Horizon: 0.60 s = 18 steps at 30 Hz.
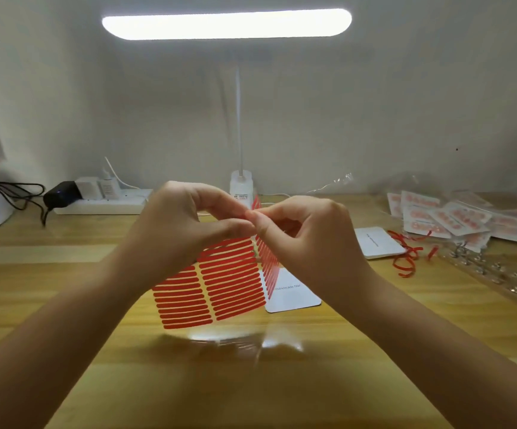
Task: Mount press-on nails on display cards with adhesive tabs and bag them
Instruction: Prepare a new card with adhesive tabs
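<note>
A clear sheet of red adhesive strips (pixel 220 286) hangs above the wooden table, folded near its right side. My left hand (pixel 186 224) pinches its top edge between thumb and fingers. Fingertip to fingertip with it, my right hand (pixel 300 233) pinches the same top corner of the sheet. Under the sheet lies a white display card (pixel 294 292) with small print. A second white card (pixel 378 243) lies further right. Bagged nail cards (pixel 455 218) are piled at the far right.
Peeled red strip backings (pixel 409 258) curl on the table beside a clear rack of nails (pixel 499 274). A desk lamp base (pixel 242 184) stands behind my hands. A white power strip (pixel 105 202) with a black adapter lies at the back left.
</note>
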Available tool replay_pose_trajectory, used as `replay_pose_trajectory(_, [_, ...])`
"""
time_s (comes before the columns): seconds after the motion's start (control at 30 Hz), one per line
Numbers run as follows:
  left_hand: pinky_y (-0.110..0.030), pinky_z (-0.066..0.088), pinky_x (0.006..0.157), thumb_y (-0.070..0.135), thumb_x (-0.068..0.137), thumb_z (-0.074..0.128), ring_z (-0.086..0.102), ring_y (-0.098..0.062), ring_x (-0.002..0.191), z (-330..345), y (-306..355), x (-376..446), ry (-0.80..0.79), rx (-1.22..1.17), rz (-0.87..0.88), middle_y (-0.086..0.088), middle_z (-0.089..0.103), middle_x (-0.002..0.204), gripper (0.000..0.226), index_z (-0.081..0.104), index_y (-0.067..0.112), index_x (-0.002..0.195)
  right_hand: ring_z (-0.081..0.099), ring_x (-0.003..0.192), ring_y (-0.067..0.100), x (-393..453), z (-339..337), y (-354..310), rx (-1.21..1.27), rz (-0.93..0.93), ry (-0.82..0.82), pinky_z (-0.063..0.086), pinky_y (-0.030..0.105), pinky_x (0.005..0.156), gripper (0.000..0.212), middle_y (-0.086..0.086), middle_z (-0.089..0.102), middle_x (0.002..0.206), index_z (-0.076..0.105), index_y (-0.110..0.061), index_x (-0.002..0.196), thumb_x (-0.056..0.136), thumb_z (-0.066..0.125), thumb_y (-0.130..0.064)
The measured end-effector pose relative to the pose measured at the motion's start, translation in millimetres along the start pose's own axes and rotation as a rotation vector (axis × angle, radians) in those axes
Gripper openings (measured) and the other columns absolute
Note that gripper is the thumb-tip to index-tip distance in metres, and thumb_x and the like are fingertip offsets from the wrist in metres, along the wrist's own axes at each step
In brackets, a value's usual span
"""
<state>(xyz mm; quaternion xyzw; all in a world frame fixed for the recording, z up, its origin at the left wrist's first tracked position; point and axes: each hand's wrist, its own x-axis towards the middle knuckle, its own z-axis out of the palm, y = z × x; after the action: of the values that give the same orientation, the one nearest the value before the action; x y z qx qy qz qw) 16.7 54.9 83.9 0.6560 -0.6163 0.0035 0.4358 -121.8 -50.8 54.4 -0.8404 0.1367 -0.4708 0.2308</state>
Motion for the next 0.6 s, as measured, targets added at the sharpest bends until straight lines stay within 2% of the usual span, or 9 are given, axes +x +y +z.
replay_pose_trajectory(0.2, [0.001,0.042,0.065,0.046,0.07,0.067,0.063,0.012,0.082,2.7,-3.0,0.5,-0.016,0.038,0.088,0.043,0.061,0.075,0.013,0.064,0.047,0.082,0.064,0.06,0.01,0.9,-0.1,3.6,-0.021,-0.028,-0.008,0.052,0.024,0.057,0.011,-0.001,0.071,0.069,0.077,-0.009,0.087,0.088,0.07,-0.017])
replay_pose_trajectory(0.3, [0.001,0.042,0.067,0.047,0.069,0.066,0.062,0.012,0.082,5.2,-4.5,-0.1,-0.027,0.045,0.116,0.045,0.06,0.073,0.013,0.062,0.048,0.081,0.064,0.06,0.011,0.8,-0.3,3.0,-0.07,-0.067,-0.031,0.053,0.028,0.058,0.012,0.001,0.072,0.07,0.077,-0.009,0.086,0.088,0.069,-0.018])
replay_pose_trajectory(0.47, [0.0,0.044,0.068,0.054,0.066,0.062,0.064,0.009,0.082,6.6,-7.4,1.1,-0.056,0.04,0.11,0.04,0.063,0.076,0.017,0.062,0.049,0.082,0.062,0.061,0.013,1.8,-1.3,6.2,-0.129,-0.061,-0.071,0.051,0.031,0.06,0.016,0.003,0.069,0.069,0.076,-0.007,0.082,0.09,0.066,-0.017])
replay_pose_trajectory(0.6, [0.0,0.044,0.068,0.052,0.067,0.063,0.064,0.008,0.082,7.4,-8.7,1.3,-0.035,0.039,0.097,0.034,0.065,0.083,0.016,0.063,0.048,0.082,0.061,0.062,0.013,1.7,-1.6,4.7,-0.099,-0.015,-0.06,0.05,0.027,0.061,0.015,0.002,0.067,0.068,0.073,-0.007,0.077,0.088,0.066,-0.015])
